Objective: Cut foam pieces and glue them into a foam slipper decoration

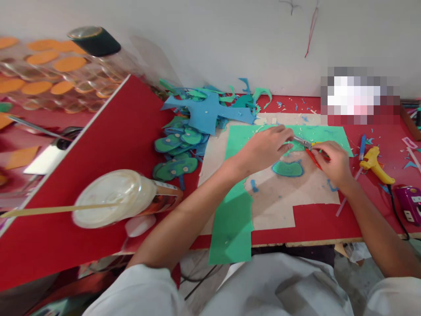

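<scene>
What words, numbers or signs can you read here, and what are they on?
There are none I can read.
Cup: its printed label is too blurred to read.
Purple box: its yellow mark is too small to read.
Pixelated patch: whatever is there is hidden.

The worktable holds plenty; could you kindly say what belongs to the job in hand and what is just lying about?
Seemingly in the job: red-handled metal tool, green sheet, green cutout.
Seemingly lying about: lidded cup, blue scrap, yellow glue gun.
</scene>
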A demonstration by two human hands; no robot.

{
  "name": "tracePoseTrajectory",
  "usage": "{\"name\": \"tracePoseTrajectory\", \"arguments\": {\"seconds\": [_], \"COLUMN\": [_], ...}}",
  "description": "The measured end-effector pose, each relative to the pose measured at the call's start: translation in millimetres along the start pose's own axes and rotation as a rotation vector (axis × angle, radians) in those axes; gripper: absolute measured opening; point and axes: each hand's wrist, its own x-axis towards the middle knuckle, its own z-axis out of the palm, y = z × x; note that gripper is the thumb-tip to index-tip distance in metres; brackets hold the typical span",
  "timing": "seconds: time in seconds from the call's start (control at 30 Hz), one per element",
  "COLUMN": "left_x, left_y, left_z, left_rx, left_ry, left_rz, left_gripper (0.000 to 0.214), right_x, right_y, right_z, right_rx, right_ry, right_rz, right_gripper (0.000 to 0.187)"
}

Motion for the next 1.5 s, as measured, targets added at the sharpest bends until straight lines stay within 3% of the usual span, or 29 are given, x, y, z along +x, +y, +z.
{"name": "tracePoseTrajectory", "arguments": {"seconds": [0.07, 0.13, 0.3, 0.53, 0.67, 0.77, 0.9, 1.07, 1.3, 1.5], "left_x": [-10, -23, -49, -45, -43, -43, -45, -49, -44, -43], "left_y": [-7, -11, -11, -6, -6, -10, -13, -4, -5, -6], "left_z": [10.4, 29.1, 65.7, 61.6, 67.4, 71.7, 72.0, 68.7, 73.0, 73.7], "left_rx": [-0.100, -0.186, -0.116, -0.268, -0.530, -0.651, -0.590, -0.446, -0.530, -0.670], "left_ry": [0.080, 0.061, 0.054, -0.011, 0.062, 0.128, 0.226, 0.404, 0.345, 0.323], "left_rz": [-0.088, -0.118, -0.112, -0.192, -0.206, -0.123, -0.080, -0.161, -0.218, -0.264], "left_gripper": [0.017, 0.019, 0.031, 0.031, 0.035, 0.017, 0.019, 0.016, 0.018, 0.023], "right_x": [-3, -7, -12, -12, -12, -11, -11, -7, -4, -8], "right_y": [-9, -18, -29, -30, -30, -30, -30, -33, -39, -35], "right_z": [7, 12, 16, 16, 17, 17, 20, 20, 14, 17], "right_rx": [0.045, 0.018, -0.136, 0.046, 0.252, 0.356, 0.446, 0.545, 0.618, 0.550], "right_ry": [-0.123, -0.219, -0.286, -0.198, -0.221, -0.209, -0.193, -0.146, -0.233, -0.228], "right_rz": [-0.079, -0.125, -0.173, -0.065, 0.081, 0.184, 0.288, 0.337, 0.442, 0.384], "right_gripper": [0.017, 0.019, 0.027, 0.028, 0.030, 0.033, 0.043, 0.053, 0.066, 0.064]}}
